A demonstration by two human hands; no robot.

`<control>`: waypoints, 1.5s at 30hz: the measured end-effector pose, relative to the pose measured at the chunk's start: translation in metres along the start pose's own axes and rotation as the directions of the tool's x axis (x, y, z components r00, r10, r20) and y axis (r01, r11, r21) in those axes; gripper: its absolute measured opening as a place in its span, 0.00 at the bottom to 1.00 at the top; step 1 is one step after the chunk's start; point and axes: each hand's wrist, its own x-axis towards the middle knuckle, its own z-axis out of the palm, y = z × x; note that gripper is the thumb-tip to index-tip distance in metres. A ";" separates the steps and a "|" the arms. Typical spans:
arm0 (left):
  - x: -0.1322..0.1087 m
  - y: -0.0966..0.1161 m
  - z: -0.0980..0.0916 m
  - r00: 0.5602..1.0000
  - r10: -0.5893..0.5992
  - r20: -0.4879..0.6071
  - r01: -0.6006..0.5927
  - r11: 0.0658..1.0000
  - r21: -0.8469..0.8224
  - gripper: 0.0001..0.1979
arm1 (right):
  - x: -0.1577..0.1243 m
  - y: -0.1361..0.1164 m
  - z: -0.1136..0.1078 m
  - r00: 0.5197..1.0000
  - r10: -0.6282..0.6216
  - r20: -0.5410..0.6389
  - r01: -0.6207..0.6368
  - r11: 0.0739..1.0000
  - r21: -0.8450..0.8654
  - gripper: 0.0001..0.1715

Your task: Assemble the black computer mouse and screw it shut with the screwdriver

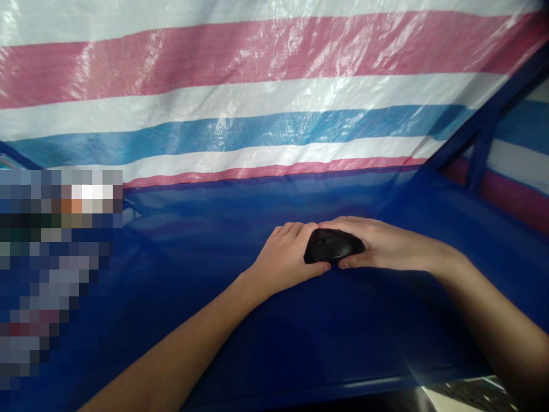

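A black computer mouse [337,245] is held between both hands, over the middle of the blue surface [300,337]. My left hand [289,252] closes on its left end, with the thumb along the near side and the fingers on the far side. From the other end, my right hand [373,243] grips it with the thumb near me and the fingers behind. Parts of the fingers are hidden behind the mouse. I cannot tell whether the mouse touches the surface.
Behind the surface hangs a striped plastic sheet [240,131] in white, red and blue. A blue metal frame post [476,137] slants up on the right. The left side is blurred out by large pixels. A pale object with dark openings [472,395] shows at the lower right, beyond the near edge.
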 end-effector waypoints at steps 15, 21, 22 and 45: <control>0.000 -0.001 0.001 1.000 0.008 -0.001 -0.008 1.000 0.022 0.26 | 0.000 -0.002 -0.001 0.999 0.028 0.023 -0.027 1.000 -0.005 0.39; 0.000 -0.001 0.000 1.000 0.008 -0.001 -0.008 1.000 0.009 0.26 | 0.000 0.000 0.000 1.000 0.002 0.014 -0.002 1.000 0.007 0.39; 0.000 -0.001 0.000 1.000 0.010 -0.001 -0.010 1.000 0.007 0.26 | 0.000 0.000 0.000 1.000 -0.003 0.011 0.002 1.000 0.008 0.39; 0.001 -0.003 0.000 1.000 0.007 0.005 -0.007 0.999 -0.039 0.27 | -0.001 -0.002 0.008 0.995 -0.096 -0.008 0.095 0.994 -0.061 0.37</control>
